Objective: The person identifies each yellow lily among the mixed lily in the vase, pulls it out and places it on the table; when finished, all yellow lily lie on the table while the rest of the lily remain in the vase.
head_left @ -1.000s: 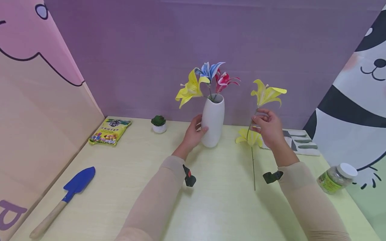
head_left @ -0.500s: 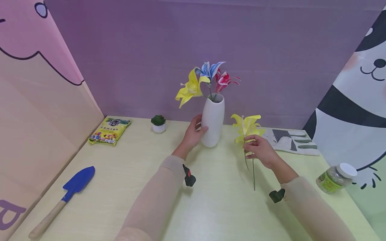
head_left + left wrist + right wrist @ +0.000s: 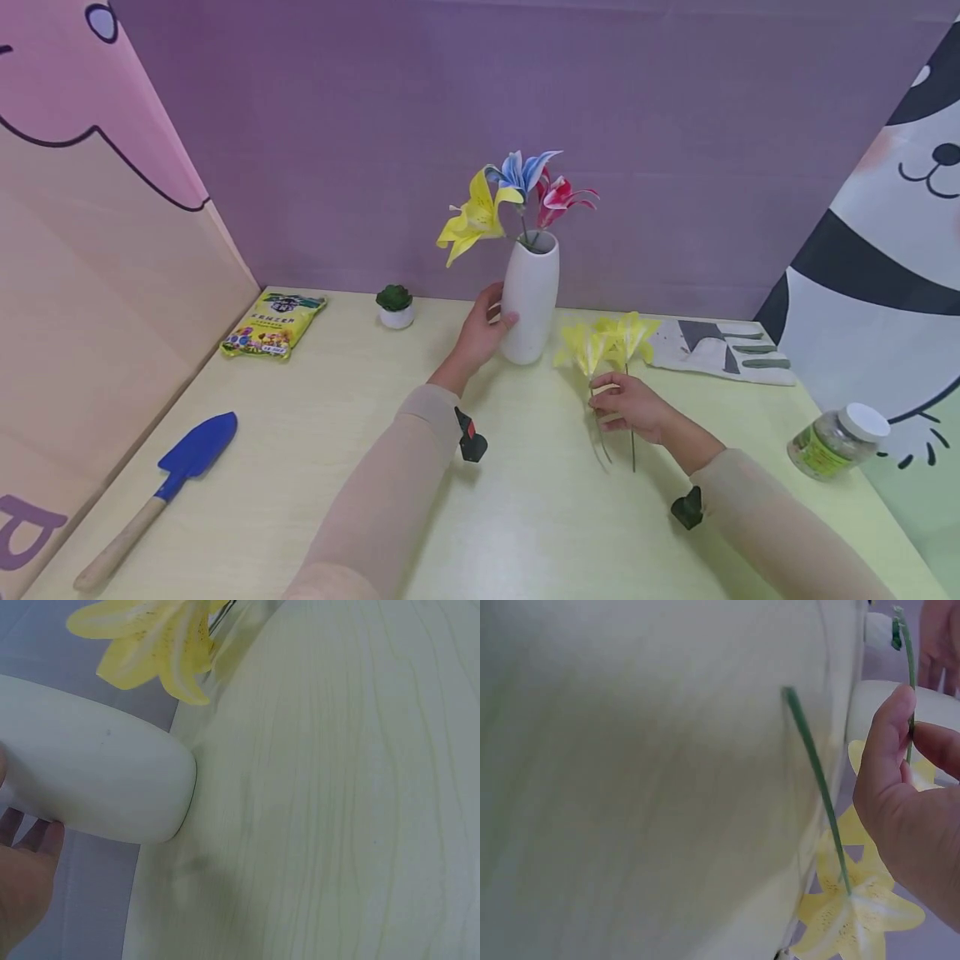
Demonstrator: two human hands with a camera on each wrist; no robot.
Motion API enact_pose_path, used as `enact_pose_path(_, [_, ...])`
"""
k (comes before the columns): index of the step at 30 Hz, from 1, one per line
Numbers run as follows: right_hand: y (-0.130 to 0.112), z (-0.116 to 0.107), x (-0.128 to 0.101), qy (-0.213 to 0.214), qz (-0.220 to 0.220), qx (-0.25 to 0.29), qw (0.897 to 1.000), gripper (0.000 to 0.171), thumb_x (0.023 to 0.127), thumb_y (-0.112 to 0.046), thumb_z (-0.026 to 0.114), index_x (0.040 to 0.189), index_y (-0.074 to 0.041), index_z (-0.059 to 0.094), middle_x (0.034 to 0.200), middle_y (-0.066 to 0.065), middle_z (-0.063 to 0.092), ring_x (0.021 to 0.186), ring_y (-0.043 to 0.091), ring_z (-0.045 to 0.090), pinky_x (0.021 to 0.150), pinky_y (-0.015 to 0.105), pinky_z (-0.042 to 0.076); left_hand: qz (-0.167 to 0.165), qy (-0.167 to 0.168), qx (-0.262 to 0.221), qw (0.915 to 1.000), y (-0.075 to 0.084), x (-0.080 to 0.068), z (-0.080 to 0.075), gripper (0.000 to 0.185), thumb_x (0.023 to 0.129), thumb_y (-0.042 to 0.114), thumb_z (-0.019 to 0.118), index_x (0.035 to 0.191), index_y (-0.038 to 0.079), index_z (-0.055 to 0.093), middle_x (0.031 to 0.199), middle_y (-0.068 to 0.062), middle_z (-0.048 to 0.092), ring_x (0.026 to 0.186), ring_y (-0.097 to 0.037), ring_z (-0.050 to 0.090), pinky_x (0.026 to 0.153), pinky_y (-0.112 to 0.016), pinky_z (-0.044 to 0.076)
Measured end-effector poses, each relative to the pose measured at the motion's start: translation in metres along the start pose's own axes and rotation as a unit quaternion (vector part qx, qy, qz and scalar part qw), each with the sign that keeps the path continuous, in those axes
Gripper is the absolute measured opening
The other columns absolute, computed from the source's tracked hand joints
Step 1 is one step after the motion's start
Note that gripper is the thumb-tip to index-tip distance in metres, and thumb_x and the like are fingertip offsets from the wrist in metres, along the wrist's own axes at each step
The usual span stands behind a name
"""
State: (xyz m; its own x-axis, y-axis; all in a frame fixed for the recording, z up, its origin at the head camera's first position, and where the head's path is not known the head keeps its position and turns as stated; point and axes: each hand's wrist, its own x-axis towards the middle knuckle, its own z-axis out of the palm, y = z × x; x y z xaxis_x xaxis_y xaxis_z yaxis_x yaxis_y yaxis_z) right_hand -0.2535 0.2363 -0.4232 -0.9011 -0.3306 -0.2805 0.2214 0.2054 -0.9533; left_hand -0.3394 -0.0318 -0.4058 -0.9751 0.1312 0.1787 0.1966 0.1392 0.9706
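White vase point(image 3: 529, 300) stands upright on the pale surface point(image 3: 300, 433), close to the purple back wall. The left grip point(image 3: 480, 333), a bare hand, is wrapped round its lower side with fingers curled against the body. One vase, three blooms in it: a yellow lily point(image 3: 472, 221), a blue lily point(image 3: 521, 171) and a red lily point(image 3: 558, 198).

Just right of the vase are two loose yellow lilies point(image 3: 606, 340), their heads low over the surface and side by side. The right grip point(image 3: 633, 407) pinches one thin green stem between thumb and forefinger. The other stem point(image 3: 817, 780) lies apart from those fingers, as the right wrist view shows, though I cannot tell whether it rests fully on the surface.

The step in hand looks like taking up a single stem while the vase is steadied. Getting it into the narrow mouth would call for raising the bloom well above the rim, turning the cut end downward and threading it past the three stems already there.

Around these, one of each:
- a blue trowel point(image 3: 161, 492) at the near left
- a patterned cloth point(image 3: 720, 350), possibly gloves
- a yellow packet point(image 3: 273, 325)
- a lidded jar point(image 3: 836, 442)
- a small potted succulent point(image 3: 394, 308)
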Motion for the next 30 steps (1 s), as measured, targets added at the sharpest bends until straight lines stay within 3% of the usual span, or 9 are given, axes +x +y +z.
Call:
enact_pose_path(14, [0.006,0.01,0.005,0.039,0.031,-0.015,0.999,0.031,0.095,0.003,0.054,0.122,0.009,0.039,0.091,0.01,0.052,0.075,0.016,0.056,0.065,0.031,0.059,-0.001,-0.001,-0.004,1.0,-0.002,0.001,0.001,0.062,0.097,0.014,0.062,0.151,0.016,0.03,0.153,-0.005,0.035,0.137,-0.025,0.037,0.11,-0.039,0.036])
enact_pose_path(19, [0.002,0.009,0.001,0.05,0.016,-0.051,0.997,0.035,0.095,0.002,0.054,0.125,0.011,0.039,0.094,0.014,0.053,0.077,0.02,0.059,0.067,0.037,0.06,0.001,-0.002,-0.006,1.0,-0.002,0.001,0.0,0.062,0.097,0.013,0.061,0.151,0.016,0.03,0.153,-0.006,0.034,0.137,-0.026,0.036,0.11,-0.04,0.036])
enact_pose_path(24, [-0.01,0.002,-0.004,0.052,0.003,-0.128,0.99,0.034,0.095,-0.001,0.057,0.123,0.01,0.043,0.097,0.019,0.056,0.082,0.026,0.063,0.068,0.042,0.06,0.002,-0.001,-0.011,0.9999,-0.002,0.0,0.001,0.062,0.097,0.013,0.061,0.151,0.015,0.03,0.153,-0.008,0.035,0.136,-0.028,0.037,0.11,-0.04,0.036])
enact_pose_path(30, [-0.036,-0.006,-0.004,0.055,-0.075,-0.181,0.979,0.033,0.097,-0.004,0.058,0.124,0.012,0.047,0.106,0.027,0.059,0.095,0.04,0.062,0.074,0.04,0.059,0.008,0.001,-0.014,0.9999,-0.002,0.0,0.0,0.062,0.097,0.012,0.061,0.151,0.014,0.031,0.152,-0.008,0.035,0.136,-0.028,0.037,0.11,-0.039,0.036])
